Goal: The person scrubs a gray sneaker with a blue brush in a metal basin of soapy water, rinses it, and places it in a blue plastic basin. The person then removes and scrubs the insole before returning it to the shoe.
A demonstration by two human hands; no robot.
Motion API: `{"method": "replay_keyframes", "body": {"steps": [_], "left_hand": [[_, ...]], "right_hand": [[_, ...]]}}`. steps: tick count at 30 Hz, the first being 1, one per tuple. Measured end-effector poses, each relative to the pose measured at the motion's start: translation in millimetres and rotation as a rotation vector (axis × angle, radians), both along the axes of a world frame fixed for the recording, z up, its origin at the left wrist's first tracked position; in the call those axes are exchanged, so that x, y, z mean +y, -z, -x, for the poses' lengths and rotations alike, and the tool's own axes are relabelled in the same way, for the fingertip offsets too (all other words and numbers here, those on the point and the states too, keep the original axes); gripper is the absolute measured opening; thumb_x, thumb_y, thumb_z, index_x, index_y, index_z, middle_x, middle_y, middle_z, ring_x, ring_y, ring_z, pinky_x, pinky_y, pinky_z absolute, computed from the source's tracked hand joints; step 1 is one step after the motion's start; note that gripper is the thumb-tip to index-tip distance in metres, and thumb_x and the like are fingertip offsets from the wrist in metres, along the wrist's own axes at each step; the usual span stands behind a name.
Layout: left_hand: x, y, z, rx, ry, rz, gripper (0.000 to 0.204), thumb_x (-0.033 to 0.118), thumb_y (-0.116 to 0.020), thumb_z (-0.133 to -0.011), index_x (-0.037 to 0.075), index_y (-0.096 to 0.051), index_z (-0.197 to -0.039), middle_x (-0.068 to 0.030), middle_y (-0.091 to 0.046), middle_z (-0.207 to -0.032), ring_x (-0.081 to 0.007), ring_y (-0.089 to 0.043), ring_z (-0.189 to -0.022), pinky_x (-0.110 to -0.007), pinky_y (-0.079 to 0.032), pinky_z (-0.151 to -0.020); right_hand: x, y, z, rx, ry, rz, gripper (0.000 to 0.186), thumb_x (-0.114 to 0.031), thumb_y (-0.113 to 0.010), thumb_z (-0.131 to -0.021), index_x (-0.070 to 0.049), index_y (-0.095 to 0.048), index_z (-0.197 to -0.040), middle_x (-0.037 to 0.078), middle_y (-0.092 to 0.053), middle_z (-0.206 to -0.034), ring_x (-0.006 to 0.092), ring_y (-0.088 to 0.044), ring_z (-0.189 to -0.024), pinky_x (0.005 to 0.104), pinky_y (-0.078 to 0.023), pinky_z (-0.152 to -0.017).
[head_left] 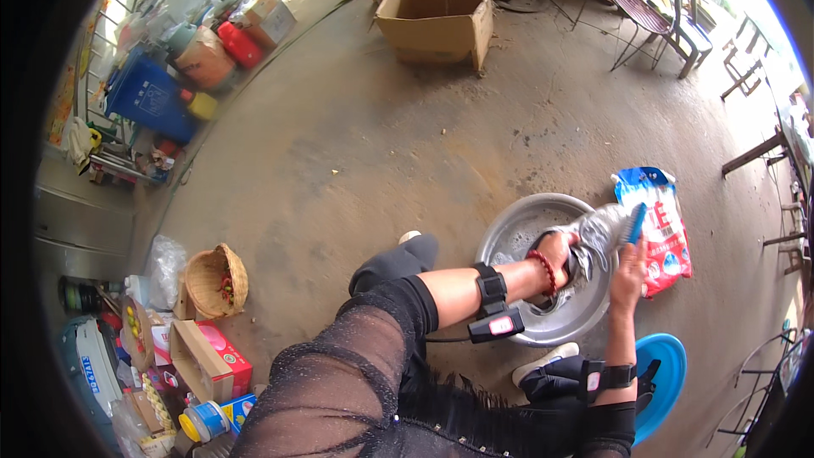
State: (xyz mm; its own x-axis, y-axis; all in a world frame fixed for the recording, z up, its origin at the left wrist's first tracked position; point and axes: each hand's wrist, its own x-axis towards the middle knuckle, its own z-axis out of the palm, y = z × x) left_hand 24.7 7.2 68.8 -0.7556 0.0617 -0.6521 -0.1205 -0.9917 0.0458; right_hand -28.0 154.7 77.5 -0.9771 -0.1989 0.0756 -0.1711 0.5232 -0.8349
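A grey shoe (593, 233) with laces is tilted over a metal basin (500, 237) with sudsy water. My left hand (553, 256) grips the shoe near its dark opening, a red bead bracelet on that wrist. Just to the right, my right hand (629, 271) is closed on a blue brush (634, 225), held beside the shoe's front end. Behind the brush lies a red, white and blue bag (666, 254). Both forearms wear black strapped devices. Below my right arm is a blue plastic basin (670, 386) with dark items in it, partly hidden.
An open cardboard box (432, 42) stands ahead. Left are containers, a blue bin (153, 106), a wicker basket (205, 280) and boxes (216, 360). Chairs (636, 8) and benches stand along the right. My feet flank the metal basin.
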Motion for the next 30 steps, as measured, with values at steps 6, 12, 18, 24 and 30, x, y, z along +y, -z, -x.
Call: {"method": "replay_keyframes", "body": {"steps": [6,12,18,24,30], "left_hand": [[-7,1,-1,0.014,-0.051,0.063,0.019,0.009,-0.046,-0.091,-0.002,-0.059,-0.1,-0.0149,-0.066,-0.093,-0.0265,-0.065,-0.081,-0.04,-0.054,-0.081],[-14,-22,-2,-0.033,-0.026,0.1,0.022,0.008,-0.048,-0.088,-0.003,-0.058,-0.104,-0.017,-0.066,-0.101,-0.0285,-0.065,-0.092,-0.043,-0.053,-0.089],[-5,-40,-13,0.184,0.104,0.107,0.039,0.037,-0.056,-0.095,0.004,-0.059,-0.116,-0.0083,-0.066,-0.107,-0.0231,-0.062,-0.098,-0.04,-0.048,-0.092],[-14,-38,-9,0.22,0.13,0.353,0.048,0.045,-0.059,-0.091,0.004,-0.06,-0.117,-0.0068,-0.066,-0.11,-0.0218,-0.062,-0.099,-0.038,-0.049,-0.091],[-26,-23,-5,0.122,0.228,0.534,0.032,0.021,-0.061,-0.093,0.002,-0.06,-0.118,-0.0086,-0.066,-0.112,-0.0211,-0.063,-0.1,-0.038,-0.051,-0.088]], "right_hand": [[-10,-5,-14,0.21,-0.067,-0.122,0.045,-0.027,-0.043,-0.101,-0.007,-0.042,-0.14,0.026,-0.059,-0.119,0.039,-0.059,-0.11,0.0416,-0.047,-0.089],[-18,-29,-15,0.302,-0.035,-0.108,0.045,-0.028,-0.045,-0.099,-0.012,-0.041,-0.141,0.025,-0.063,-0.108,0.0422,-0.064,-0.092,0.0446,-0.051,-0.074],[-2,-25,-10,0.192,0.114,-0.089,0.045,-0.027,-0.048,-0.098,-0.006,-0.044,-0.138,0.027,-0.064,-0.097,0.0405,-0.065,-0.09,0.0421,-0.05,-0.073],[6,-42,-11,0.043,-0.039,-0.09,0.048,-0.031,-0.05,-0.097,-0.012,-0.043,-0.14,0.027,-0.064,-0.097,0.0439,-0.062,-0.092,0.0452,-0.051,-0.075],[23,-46,-10,0.13,0.043,0.043,0.047,-0.031,-0.052,-0.095,-0.012,-0.045,-0.138,0.026,-0.064,-0.099,0.0403,-0.064,-0.092,0.0434,-0.05,-0.081]]}}
